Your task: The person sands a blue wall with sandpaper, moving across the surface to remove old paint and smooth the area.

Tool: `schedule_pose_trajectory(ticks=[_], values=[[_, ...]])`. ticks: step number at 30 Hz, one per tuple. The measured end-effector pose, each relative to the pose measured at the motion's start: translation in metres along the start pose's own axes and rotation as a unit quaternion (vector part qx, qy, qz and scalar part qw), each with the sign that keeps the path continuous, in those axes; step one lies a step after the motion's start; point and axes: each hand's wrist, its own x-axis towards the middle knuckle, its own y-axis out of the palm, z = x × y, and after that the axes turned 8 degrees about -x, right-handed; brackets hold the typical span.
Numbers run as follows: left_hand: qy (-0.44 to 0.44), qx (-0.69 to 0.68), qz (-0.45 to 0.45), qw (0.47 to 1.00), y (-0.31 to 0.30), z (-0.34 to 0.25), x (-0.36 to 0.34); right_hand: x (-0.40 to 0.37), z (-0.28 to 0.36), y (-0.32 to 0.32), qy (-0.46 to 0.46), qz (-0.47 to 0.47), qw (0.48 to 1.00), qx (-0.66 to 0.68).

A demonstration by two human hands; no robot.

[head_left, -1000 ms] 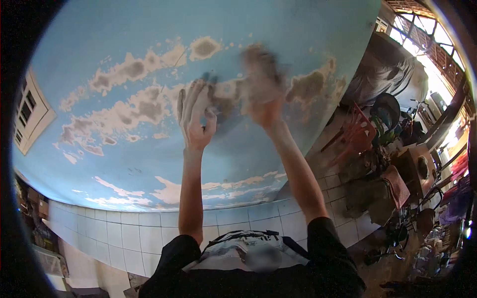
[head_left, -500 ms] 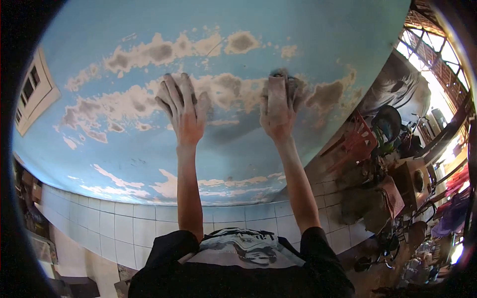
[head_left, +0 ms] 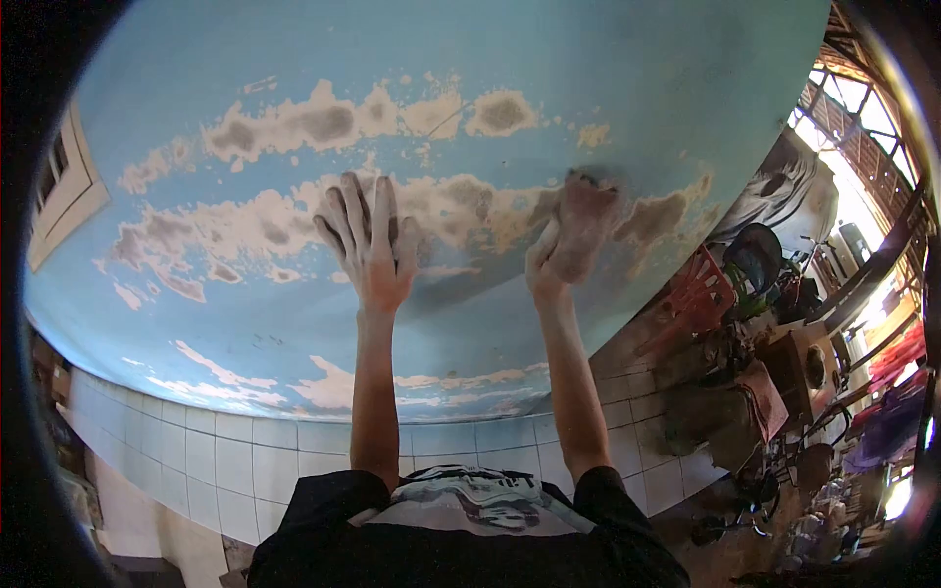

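Observation:
My left hand (head_left: 371, 250) lies flat against the light-blue wall (head_left: 245, 318), fingers spread over a pale patch (head_left: 431, 201) where the paint is worn away. Nothing shows in it. To its right, my right hand (head_left: 545, 267) holds a dusty, brownish piece of sandpaper (head_left: 586, 230) near the right end of the same pale band. The sandpaper covers most of that hand's fingers, and its outline is blurred. Whitish dust coats both hands. Grey spots, one of them a dark grey patch (head_left: 655, 218) beside the right hand, mark the pale areas.
White tiles (head_left: 279, 463) line the lower wall. A framed opening (head_left: 74, 191) is at far left. On the right stand a red plastic chair (head_left: 701, 294), a wooden box (head_left: 799, 363) and assorted clutter. Purple cloth (head_left: 887, 426) hangs at the far right.
My right hand has shifted right and turned, bringing the brownish sandpaper into fuller view. My left hand stays on about the same patch, its fingers a little more spread. The view has tilted slightly.

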Motion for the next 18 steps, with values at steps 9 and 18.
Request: schedule_pose_trajectory(ticks=[9,18], values=[[0.015,0.012,-0.057,0.998,0.007,0.005,-0.006,0.033,0.059,-0.028,-0.032,0.141,0.983,-0.110],[0.013,0.014,-0.066,0.998,0.009,0.005,-0.006,0.087,0.054,-0.028,-0.035,0.129,0.991,-0.030]])
